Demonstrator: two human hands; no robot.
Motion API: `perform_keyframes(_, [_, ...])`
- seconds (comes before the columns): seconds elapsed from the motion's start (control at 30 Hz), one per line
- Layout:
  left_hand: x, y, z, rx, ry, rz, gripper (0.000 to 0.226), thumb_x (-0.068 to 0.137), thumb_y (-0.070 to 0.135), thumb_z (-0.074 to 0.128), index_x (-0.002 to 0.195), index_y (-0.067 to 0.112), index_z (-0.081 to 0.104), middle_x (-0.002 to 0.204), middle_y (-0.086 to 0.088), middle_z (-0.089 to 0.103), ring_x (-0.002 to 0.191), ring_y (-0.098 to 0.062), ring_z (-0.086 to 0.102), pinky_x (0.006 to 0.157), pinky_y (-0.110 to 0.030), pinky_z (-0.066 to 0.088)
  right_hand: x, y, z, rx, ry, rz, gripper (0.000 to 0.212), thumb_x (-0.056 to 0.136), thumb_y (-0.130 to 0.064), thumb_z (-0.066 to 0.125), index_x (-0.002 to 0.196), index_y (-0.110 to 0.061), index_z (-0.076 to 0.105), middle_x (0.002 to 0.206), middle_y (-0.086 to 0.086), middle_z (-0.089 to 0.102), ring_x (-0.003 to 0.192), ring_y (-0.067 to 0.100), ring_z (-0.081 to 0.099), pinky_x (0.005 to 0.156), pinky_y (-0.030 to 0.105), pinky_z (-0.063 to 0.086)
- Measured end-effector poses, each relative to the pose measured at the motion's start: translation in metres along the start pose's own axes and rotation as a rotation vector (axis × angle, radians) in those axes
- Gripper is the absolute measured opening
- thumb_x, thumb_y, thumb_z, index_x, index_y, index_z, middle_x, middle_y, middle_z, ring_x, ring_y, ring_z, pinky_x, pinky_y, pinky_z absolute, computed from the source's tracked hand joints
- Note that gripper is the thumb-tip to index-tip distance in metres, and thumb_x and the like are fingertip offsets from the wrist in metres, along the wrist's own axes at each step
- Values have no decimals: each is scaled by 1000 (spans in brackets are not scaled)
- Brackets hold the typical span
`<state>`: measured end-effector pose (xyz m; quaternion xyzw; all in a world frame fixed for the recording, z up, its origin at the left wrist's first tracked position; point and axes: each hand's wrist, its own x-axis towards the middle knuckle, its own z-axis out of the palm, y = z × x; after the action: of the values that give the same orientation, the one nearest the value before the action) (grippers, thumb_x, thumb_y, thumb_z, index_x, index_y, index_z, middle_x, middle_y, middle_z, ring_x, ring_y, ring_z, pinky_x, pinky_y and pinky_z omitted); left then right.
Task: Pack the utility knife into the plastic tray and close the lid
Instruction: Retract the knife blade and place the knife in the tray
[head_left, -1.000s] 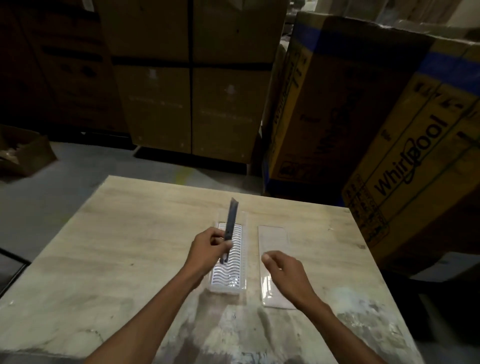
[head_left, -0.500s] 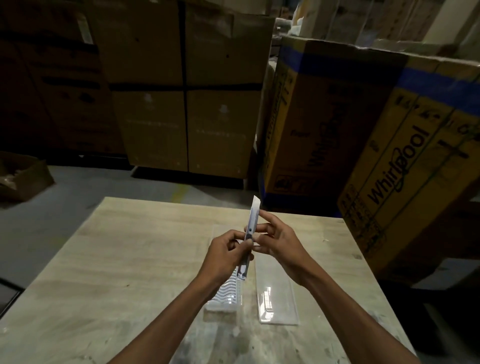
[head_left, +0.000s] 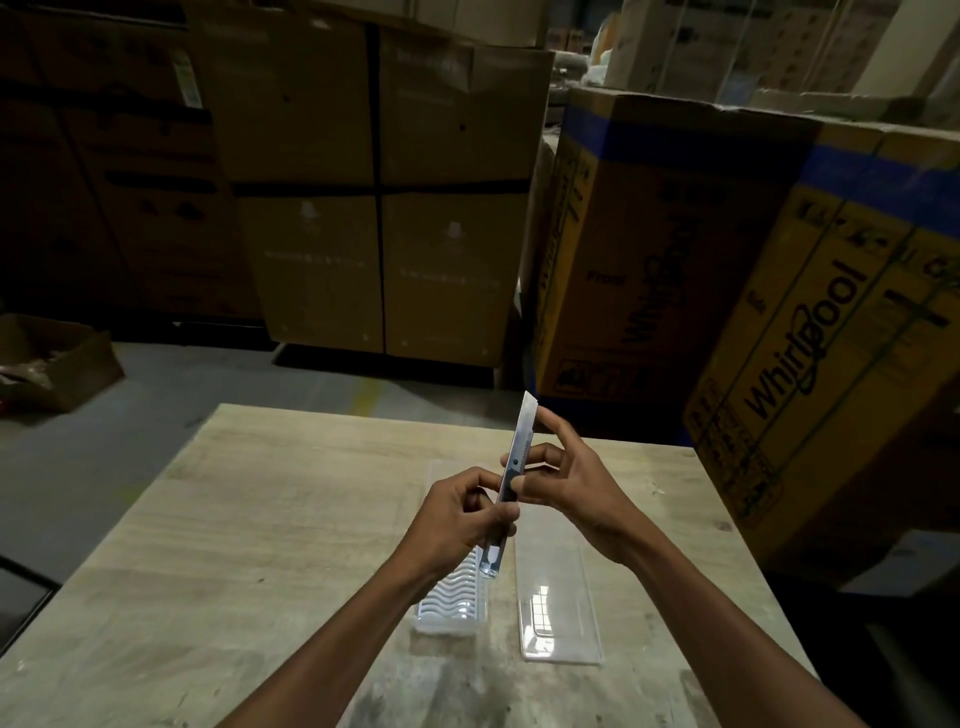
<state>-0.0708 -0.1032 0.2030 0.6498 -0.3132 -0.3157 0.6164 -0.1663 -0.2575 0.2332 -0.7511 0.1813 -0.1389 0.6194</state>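
Observation:
I hold a slim silvery utility knife (head_left: 521, 441) nearly upright above the wooden table (head_left: 260, 519), its blade end pointing up and away. My left hand (head_left: 457, 519) grips the lower handle. My right hand (head_left: 566, 483) pinches the middle and upper part with fingertips. Under my left hand lies the white ribbed plastic tray (head_left: 452, 603), its far end hidden by the hand. To its right the clear flat lid (head_left: 556, 608) lies apart on the table, partly under my right wrist.
Large cardboard appliance boxes (head_left: 779, 312) stand close behind and to the right of the table. More tall boxes (head_left: 379, 197) stand across a grey floor strip. A small open carton (head_left: 52, 364) sits on the floor at far left.
The knife was lifted off the tray by my left hand. My right hand came up from the lid and took hold of the knife's upper part. The tray and lid stayed in place.

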Motion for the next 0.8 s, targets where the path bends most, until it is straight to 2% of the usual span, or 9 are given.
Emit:
perform_keyframes(0.13, [-1, 5, 1, 65, -15, -3, 13, 87, 13, 73, 99, 15, 68, 80, -19, 77, 69, -22, 74, 69, -36, 60, 6, -1, -8, 4, 28, -42, 81, 84, 0, 75, 128, -58, 40, 121, -1, 70, 107, 19, 72, 85, 37, 63])
perform_keyframes(0.2, [-1, 8, 3, 82, -19, -10, 14, 88, 14, 73, 100, 15, 67, 80, -17, 78, 69, -21, 74, 65, -33, 59, 8, -4, -11, 17, 36, -56, 81, 84, 1, 75, 127, -58, 40, 123, -3, 69, 109, 20, 71, 82, 35, 62])
perform_keyframes(0.33, [-1, 14, 6, 108, -24, -24, 17, 88, 15, 72, 104, 11, 65, 82, -15, 78, 69, -20, 74, 58, -25, 57, 11, -11, -20, 41, 45, -78, 82, 85, 3, 74, 135, -52, 39, 123, -3, 71, 112, 20, 70, 82, 34, 62])
perform_keyframes(0.43, [-3, 18, 8, 99, -32, -25, 19, 88, 14, 72, 104, 8, 65, 84, -20, 77, 68, -19, 73, 54, -24, 55, 11, -17, -26, 48, 55, -79, 84, 85, 2, 74, 143, -44, 34, 127, -1, 70, 116, 22, 68, 91, 42, 59])
perform_keyframes(0.67, [-5, 19, 11, 75, -40, -13, 22, 86, 12, 74, 105, 6, 65, 84, -25, 75, 70, -21, 75, 61, -29, 59, 12, -26, -36, 41, 81, -88, 90, 84, 5, 73, 151, -37, 30, 124, -2, 73, 119, 24, 67, 101, 51, 54])
perform_keyframes(0.8, [-6, 22, 13, 82, -40, -4, 21, 87, 12, 73, 106, 7, 65, 87, -27, 75, 68, -16, 75, 61, -25, 60, 12, -32, -38, 38, 83, -102, 90, 84, 6, 72, 151, -37, 30, 120, -3, 74, 117, 23, 68, 101, 51, 55])
